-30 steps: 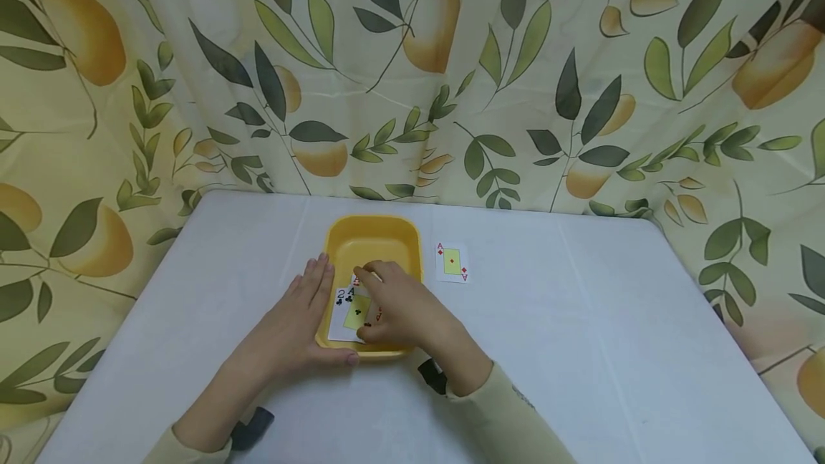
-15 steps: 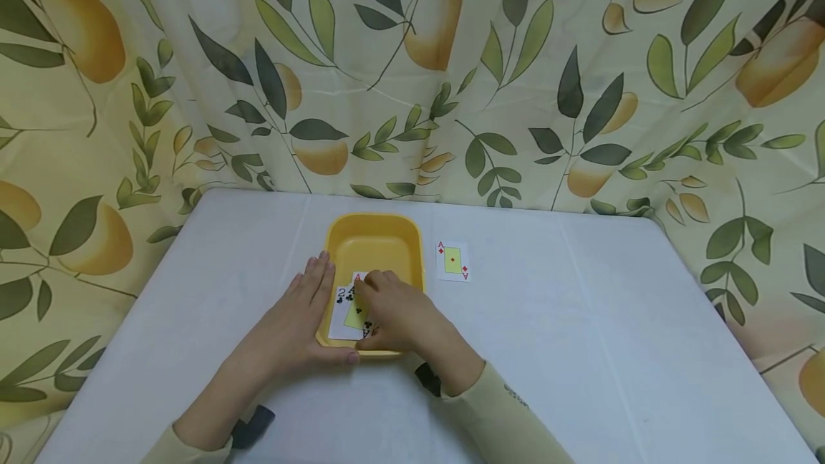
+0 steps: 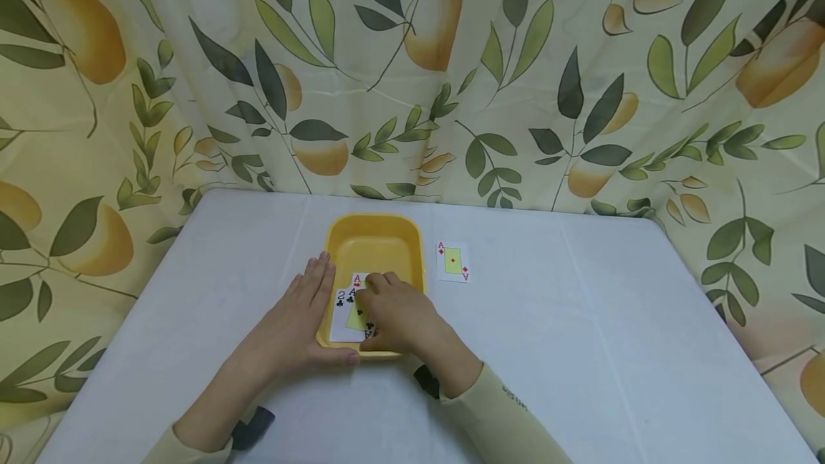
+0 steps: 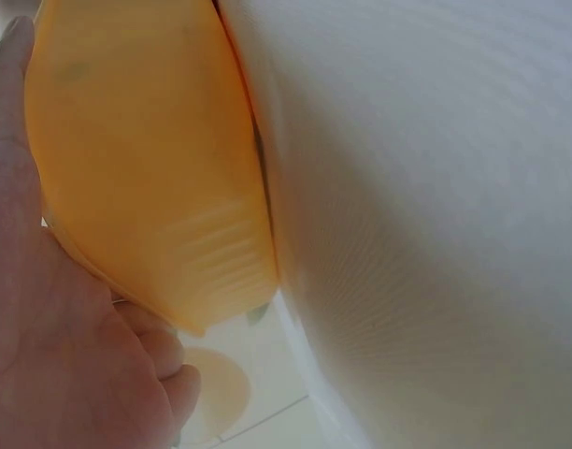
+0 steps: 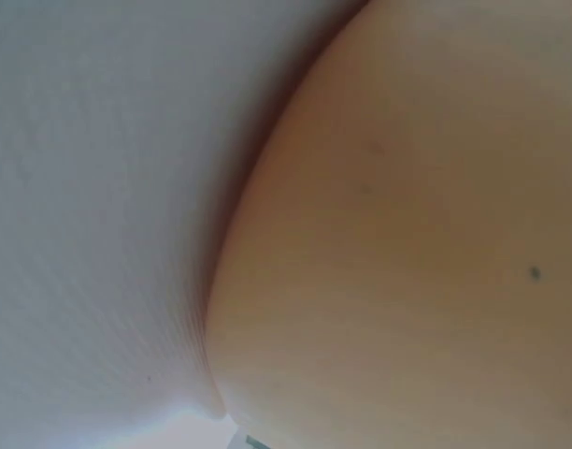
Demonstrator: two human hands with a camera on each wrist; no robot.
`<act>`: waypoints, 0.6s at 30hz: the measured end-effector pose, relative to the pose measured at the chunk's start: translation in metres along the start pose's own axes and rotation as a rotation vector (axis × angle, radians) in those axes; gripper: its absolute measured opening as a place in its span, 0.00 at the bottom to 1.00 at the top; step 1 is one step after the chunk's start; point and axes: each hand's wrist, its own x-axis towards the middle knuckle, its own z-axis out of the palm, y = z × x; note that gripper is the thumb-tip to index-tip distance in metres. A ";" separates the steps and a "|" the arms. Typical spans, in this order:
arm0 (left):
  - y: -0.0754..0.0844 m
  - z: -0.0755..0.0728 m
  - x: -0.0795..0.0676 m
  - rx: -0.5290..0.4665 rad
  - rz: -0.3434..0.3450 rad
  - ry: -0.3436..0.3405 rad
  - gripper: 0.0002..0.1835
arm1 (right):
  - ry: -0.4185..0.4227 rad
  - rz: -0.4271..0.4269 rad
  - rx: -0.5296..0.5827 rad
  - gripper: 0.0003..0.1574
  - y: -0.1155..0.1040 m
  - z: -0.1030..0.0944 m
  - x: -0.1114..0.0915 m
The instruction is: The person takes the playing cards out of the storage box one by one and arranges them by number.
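A yellow tray (image 3: 380, 256) stands on the table. In its near half, overlapping playing cards lie face up: a two of clubs (image 3: 341, 317), an ace of clubs (image 3: 354, 317) and a red ace (image 3: 357, 279). My left hand (image 3: 290, 321) lies along the tray's left wall, fingers straight, thumb at the near rim. The left wrist view shows this palm against the outer wall (image 4: 146, 168). My right hand (image 3: 402, 313) reaches in over the cards with bent fingers, its thumb at their near end, gripping a playing card mostly hidden beneath it. The tray's wall (image 5: 407, 234) fills much of the right wrist view.
An ace of diamonds (image 3: 453, 261) lies face up on the white tablecloth (image 3: 580, 342), right of the tray. Behind the table hangs a curtain (image 3: 515, 92) printed with fruit and leaves. Dark straps (image 3: 253, 428) sit at both wrists.
My right hand has drawn slightly down and its fingers are more bent, so the red ace's upper corner shows more. The left hand, tray and ace of diamonds have stayed put.
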 end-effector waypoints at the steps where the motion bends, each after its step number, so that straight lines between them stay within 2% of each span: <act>1: 0.000 0.000 0.000 0.002 0.000 -0.002 0.74 | -0.002 0.003 0.003 0.44 0.000 0.000 0.000; 18: 0.001 -0.002 -0.001 0.018 0.017 0.000 0.74 | 0.040 -0.008 0.031 0.47 0.001 0.000 -0.001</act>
